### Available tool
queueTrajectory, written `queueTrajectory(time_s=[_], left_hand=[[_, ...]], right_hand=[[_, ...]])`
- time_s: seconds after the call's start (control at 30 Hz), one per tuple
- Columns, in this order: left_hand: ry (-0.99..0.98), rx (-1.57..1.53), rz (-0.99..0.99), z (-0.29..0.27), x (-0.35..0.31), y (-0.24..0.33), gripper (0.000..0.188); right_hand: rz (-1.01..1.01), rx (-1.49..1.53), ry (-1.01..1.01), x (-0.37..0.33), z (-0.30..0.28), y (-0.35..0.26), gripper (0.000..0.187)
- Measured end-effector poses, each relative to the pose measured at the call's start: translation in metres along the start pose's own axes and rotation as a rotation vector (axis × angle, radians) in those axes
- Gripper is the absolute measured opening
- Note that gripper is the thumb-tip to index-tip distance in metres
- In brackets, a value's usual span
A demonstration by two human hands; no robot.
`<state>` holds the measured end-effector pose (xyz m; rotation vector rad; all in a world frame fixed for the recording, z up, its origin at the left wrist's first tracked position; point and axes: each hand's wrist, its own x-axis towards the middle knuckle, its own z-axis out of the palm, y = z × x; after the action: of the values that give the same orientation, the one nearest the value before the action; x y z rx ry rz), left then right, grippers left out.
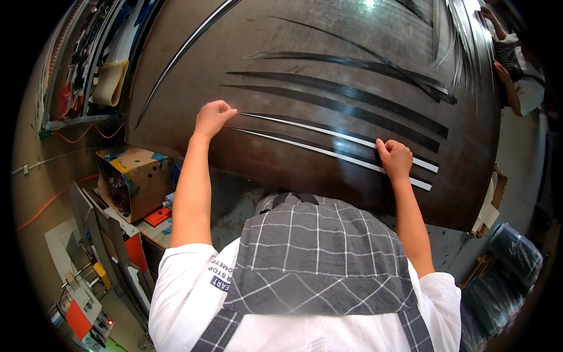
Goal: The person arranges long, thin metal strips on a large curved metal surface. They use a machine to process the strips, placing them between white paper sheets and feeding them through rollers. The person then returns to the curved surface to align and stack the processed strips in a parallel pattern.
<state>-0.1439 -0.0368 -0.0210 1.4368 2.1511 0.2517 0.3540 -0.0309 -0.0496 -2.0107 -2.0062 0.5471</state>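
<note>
Several long, thin tapered strips lie across a large brown table [170, 117] in front of me. My left hand [212, 120] is closed in a pinch at the pointed left tip of a black-and-white strip [316, 130]. Toward the wide right end of this strip, my right hand [396, 158] has its fingers closed at the edge. A second black-and-white strip [311, 148] lies just nearer to me, partly covered by my right hand. Beyond are a dark strip [334, 104] and another dark strip [346, 92], roughly parallel.
A long curved strip [186, 46] lies at the far left. Thin strips [460, 53] are bunched at the far right, beside another person [519, 73]. Left of the table stand a cardboard box [141, 176] and a rack [88, 64]. Plastic-wrapped dark bundles [498, 293] are at lower right.
</note>
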Motion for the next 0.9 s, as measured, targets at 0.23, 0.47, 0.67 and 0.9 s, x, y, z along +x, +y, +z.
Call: queueTrajectory(time_s=[0.23, 0.47, 0.67, 0.9], left_hand=[[0.394, 0.09, 0.113, 0.005, -0.013, 0.015, 0.018], [0.206, 0.077, 0.769, 0.113, -0.096, 0.143, 0.048], [0.205, 0.185, 0.712, 0.135, -0.099, 0.139, 0.047], [0.255, 0.187, 0.701, 0.137, -0.101, 0.139, 0.041]], right_hand=[[0.058, 0.144, 0.003, 0.001, 0.007, 0.015, 0.047], [-0.307, 0.321, 0.26, -0.034, -0.006, -0.031, 0.022], [-0.065, -0.236, -0.047, -0.076, -0.008, 0.021, 0.079], [0.1, -0.245, 0.112, -0.086, -0.047, 0.115, 0.074]])
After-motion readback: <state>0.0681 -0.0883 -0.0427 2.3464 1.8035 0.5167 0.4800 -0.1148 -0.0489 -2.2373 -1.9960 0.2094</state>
